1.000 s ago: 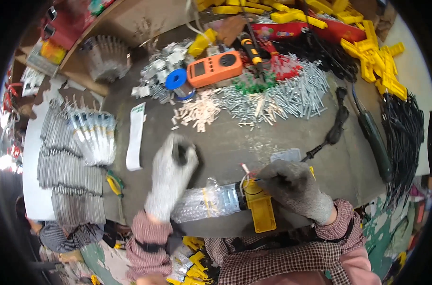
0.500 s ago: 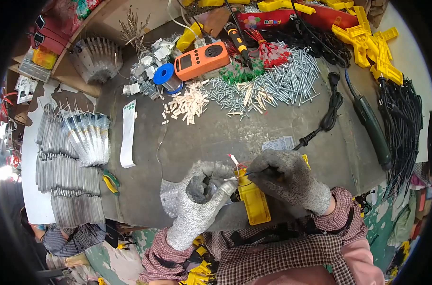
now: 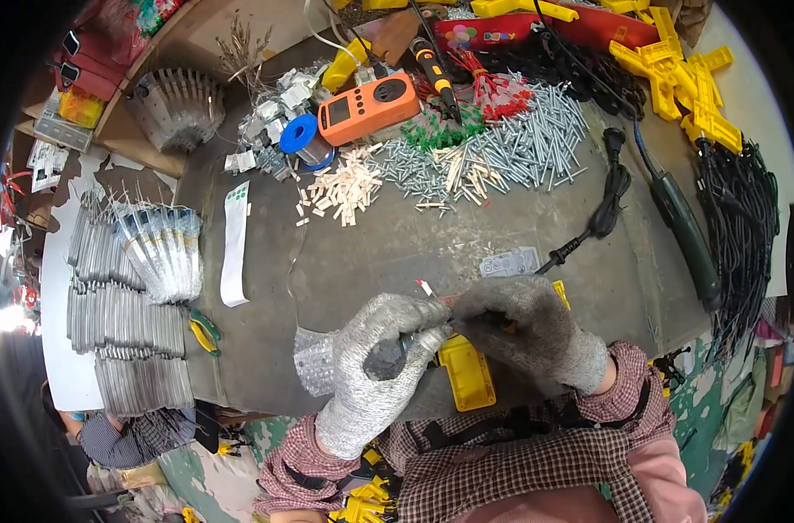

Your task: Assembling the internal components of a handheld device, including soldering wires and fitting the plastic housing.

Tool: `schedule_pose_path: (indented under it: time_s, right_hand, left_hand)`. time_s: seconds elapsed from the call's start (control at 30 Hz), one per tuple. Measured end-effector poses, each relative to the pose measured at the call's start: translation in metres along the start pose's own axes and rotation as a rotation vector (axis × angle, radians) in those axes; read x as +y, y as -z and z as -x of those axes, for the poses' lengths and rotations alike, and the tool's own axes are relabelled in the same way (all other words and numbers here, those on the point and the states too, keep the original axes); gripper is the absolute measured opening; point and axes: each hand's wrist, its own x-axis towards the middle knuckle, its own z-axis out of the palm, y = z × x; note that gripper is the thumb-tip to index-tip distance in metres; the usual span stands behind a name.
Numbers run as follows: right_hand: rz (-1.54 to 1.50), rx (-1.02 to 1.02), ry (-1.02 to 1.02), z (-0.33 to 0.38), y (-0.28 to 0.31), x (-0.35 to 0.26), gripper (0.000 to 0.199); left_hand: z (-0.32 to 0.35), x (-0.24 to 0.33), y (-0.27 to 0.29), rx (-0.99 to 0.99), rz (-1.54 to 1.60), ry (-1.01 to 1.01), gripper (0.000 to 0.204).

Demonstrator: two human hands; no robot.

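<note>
Both my hands wear grey work gloves, and their fingertips meet above the far end of a yellow plastic housing (image 3: 469, 376). My left hand (image 3: 381, 362) is closed in a pinch, apparently on a thin wire whose end is hidden by the fingers. My right hand (image 3: 528, 329) pinches at the same spot, also apparently on a thin wire. Just beyond the fingertips a small white-and-red piece (image 3: 425, 288) sticks up. The housing lies on the workbench's near edge, its far end covered by my hands. A strip of clear bubble wrap (image 3: 314, 362) lies beside my left hand.
A black power cord (image 3: 602, 222), a grey moulded part (image 3: 510, 261) and a dark green soldering iron (image 3: 686, 240) lie to the right. Screws (image 3: 536, 139), pale small pieces (image 3: 340, 190), a solder spool (image 3: 305, 144) and an orange meter (image 3: 369, 109) sit beyond. Metal strips (image 3: 122, 322) are stacked left.
My left hand has moved right and slightly up, bringing its fingertips against the right hand's. The wires seen between the hands are now mostly covered. My right hand has hardly moved.
</note>
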Motion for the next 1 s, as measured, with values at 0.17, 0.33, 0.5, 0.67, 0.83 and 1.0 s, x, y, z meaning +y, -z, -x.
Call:
schedule_pose_path:
  time_s: [0.17,0.33,0.5,0.67,0.83,1.0]
  right_hand:
    - [0.007,-0.032,-0.017,0.002,0.007,-0.004,0.025]
    - [-0.056,-0.082,-0.07,0.002,0.014,-0.002,0.024]
    - [-0.136,-0.08,-0.202,0.001,0.016,-0.013,0.023]
    - [-0.034,-0.123,-0.104,-0.001,0.019,-0.005,0.021]
    - [-0.064,-0.091,-0.172,0.0,0.017,-0.002,0.023]
    - [-0.007,-0.08,-0.121,-0.001,0.017,-0.005,0.022]
  left_hand:
    - [0.001,-0.004,0.002,-0.117,-0.32,-0.254,0.022]
    - [-0.004,-0.004,0.0,-0.145,-0.336,-0.215,0.021]
    - [-0.013,0.003,-0.008,-0.162,-0.52,-0.327,0.03]
    - [-0.018,-0.007,-0.004,-0.135,-0.637,-0.358,0.018]
    - [-0.029,-0.024,0.004,0.022,0.172,0.03,0.01]
    - [-0.032,-0.005,-0.005,-0.168,-0.514,-0.401,0.012]
